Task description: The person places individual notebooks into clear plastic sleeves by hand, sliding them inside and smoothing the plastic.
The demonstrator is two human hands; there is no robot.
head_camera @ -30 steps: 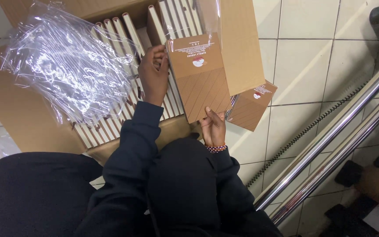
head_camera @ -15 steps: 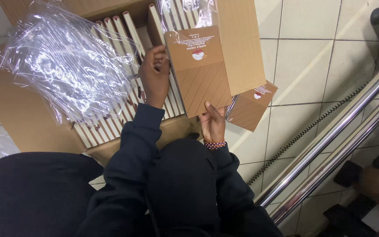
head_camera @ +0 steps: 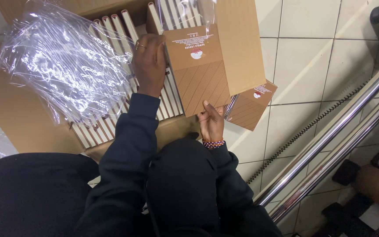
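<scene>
While both hands grip it, brown book (head_camera: 200,72) (upright) — overhangs box (head_camera: 237,44).

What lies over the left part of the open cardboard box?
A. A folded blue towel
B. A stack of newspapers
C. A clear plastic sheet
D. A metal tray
C: a crumpled clear plastic sheet covers the upright books in the cardboard box.

Books (head_camera: 110,109) in box (head_camera: 14,114) – plastic sheet (head_camera: 62,66) on top, booklet (head_camera: 200,70) right.

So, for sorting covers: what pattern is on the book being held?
Tan-brown book, diagonal lines on its lower half, plain above; seen in the head view.
</scene>
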